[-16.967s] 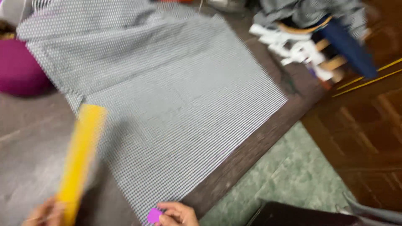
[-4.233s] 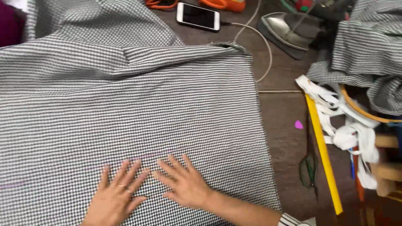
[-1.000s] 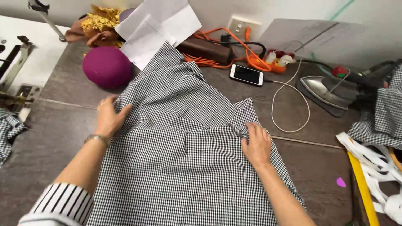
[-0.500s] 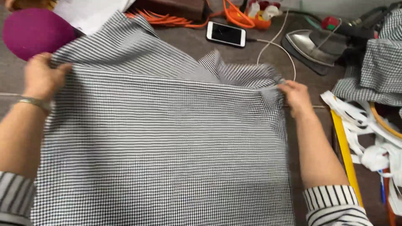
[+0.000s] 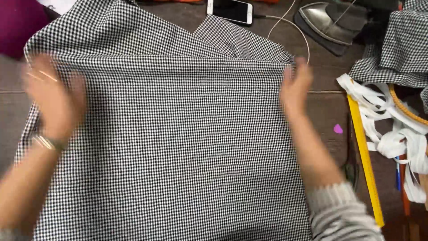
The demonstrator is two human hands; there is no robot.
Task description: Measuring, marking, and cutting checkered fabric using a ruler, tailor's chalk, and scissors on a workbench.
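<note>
Checked fabric (image 5: 178,147) is lying spread across the bench, folded along its far edge. Blurred left hand (image 5: 53,96) is resting flat and open near its left corner; right hand (image 5: 294,87) is touching the right corner, fingers spread. Soft, light cloth, probably best gripped at the fold's corners.

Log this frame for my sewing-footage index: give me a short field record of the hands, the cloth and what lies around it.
Left hand: open, blurred, over the cloth's left side near the fold
Right hand: open, at the cloth's right edge near the fold
Cloth: black-and-white checked fabric, folded over at the top, spread on a dark wooden table
Right of cloth: pink chalk piece, yellow ruler, white fabric strips
Top: smartphone with white cable, iron
</note>
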